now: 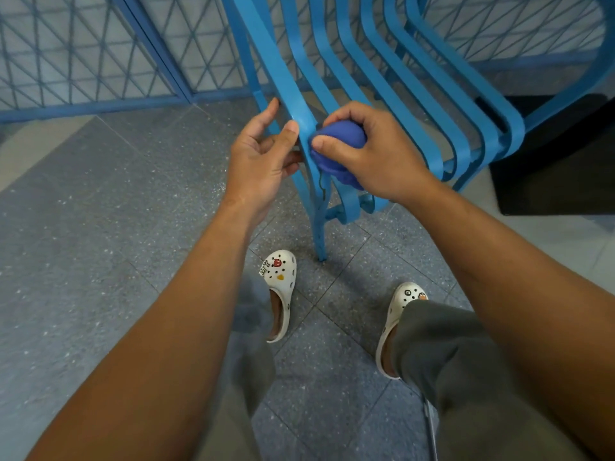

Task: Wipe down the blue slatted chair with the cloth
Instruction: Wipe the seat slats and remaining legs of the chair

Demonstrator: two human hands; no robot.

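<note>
The blue slatted chair [392,78] fills the upper middle, its curved metal slats sweeping down to a front edge and one thin leg on the floor. My right hand [376,154] is shut on a bunched dark-blue cloth [339,144], pressing it against the leftmost slat near the seat's front curve. My left hand [263,158] is at the same slat from the left, thumb resting on the slat's edge and fingers curled behind it. Part of the cloth hangs below my right palm.
A blue lattice fence [83,61] runs behind the chair. The floor is grey speckled tile [100,227]. A dark block [559,161] stands at the right beside the chair. My feet in white clogs [279,287] stand just in front of the chair leg.
</note>
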